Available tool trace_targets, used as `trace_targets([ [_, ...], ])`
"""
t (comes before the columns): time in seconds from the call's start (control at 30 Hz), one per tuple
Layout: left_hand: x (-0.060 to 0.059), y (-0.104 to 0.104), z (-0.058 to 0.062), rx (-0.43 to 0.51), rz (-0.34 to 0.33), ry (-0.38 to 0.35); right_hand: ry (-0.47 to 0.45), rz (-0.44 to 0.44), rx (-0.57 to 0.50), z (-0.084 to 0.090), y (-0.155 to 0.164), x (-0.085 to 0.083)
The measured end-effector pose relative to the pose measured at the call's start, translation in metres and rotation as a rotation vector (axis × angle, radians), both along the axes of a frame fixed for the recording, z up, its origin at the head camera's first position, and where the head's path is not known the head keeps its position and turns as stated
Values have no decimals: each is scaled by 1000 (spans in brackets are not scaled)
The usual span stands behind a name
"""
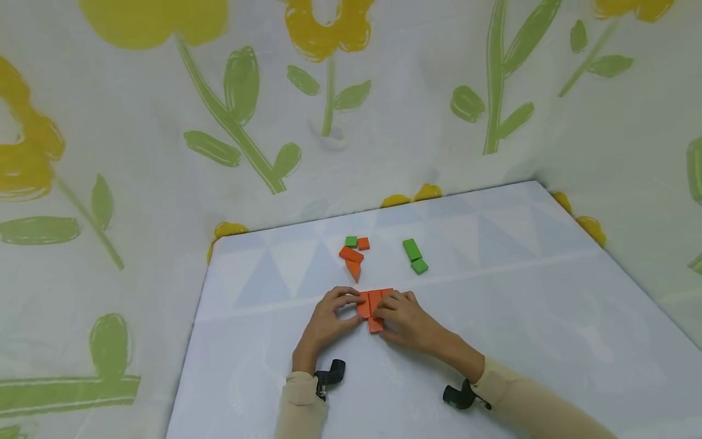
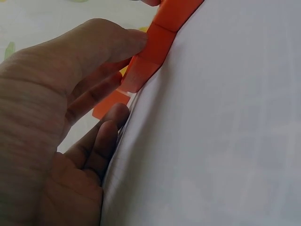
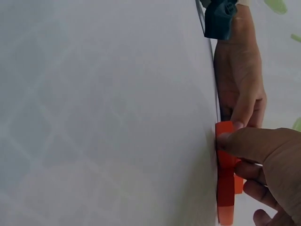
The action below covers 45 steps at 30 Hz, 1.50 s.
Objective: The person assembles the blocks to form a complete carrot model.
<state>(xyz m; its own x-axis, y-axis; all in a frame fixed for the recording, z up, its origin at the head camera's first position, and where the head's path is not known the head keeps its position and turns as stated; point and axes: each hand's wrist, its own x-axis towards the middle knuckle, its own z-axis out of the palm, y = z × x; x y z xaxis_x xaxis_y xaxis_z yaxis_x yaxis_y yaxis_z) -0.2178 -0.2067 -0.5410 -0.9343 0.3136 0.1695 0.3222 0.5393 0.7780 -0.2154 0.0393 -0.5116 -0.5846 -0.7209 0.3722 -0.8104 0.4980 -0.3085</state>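
Left hand (image 1: 328,322) pinching orange block cluster (image 1: 374,306) at its 9 o'clock edge; cluster on table (image 1: 521,317), flat between both hands; right hand (image 1: 408,320) gripping the 3 o'clock edge, equally near.

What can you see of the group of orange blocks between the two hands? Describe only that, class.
The group of orange blocks is a tight cluster of flat, matt, painted-looking pieces lying flat on the pale table: several side by side in a row, with one more tucked below the row. Seams show between them in the left wrist view. The left hand pinches the row's left end with fingertips and thumb; the right hand presses on its right side. It lies nearer the person than the loose orange and green pieces.
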Motion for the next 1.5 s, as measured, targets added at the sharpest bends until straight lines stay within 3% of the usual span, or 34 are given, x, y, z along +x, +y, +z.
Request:
trace_targets([
  [0.17, 1, 0, 1, -1, 7, 4, 32, 17, -19, 1, 0, 0],
  [0.33, 6, 0, 3, 4, 7, 5, -34, -16, -36, 17, 8, -6],
  [0.47, 6, 1, 4, 15, 8, 28, -77, -117, -30, 37, 16, -28],
  [0.67, 6, -1, 4, 14, 10, 14, -147, -205, 10, 53, 12, -79],
  [0.83, 6, -2, 1, 8, 15, -10, -218, -249, 69, 52, 0, -118],
  [0.97, 7, 0, 0, 10, 18, -12, -266, -273, 103, 46, -7, -140],
  [1.2, 8, 0, 3, 2, 25, -6, -272, -265, 173, 36, -25, -165],
  [1.5, 9, -2, 4, 0, 16, 10, -265, -255, 271, 25, -47, -183],
])
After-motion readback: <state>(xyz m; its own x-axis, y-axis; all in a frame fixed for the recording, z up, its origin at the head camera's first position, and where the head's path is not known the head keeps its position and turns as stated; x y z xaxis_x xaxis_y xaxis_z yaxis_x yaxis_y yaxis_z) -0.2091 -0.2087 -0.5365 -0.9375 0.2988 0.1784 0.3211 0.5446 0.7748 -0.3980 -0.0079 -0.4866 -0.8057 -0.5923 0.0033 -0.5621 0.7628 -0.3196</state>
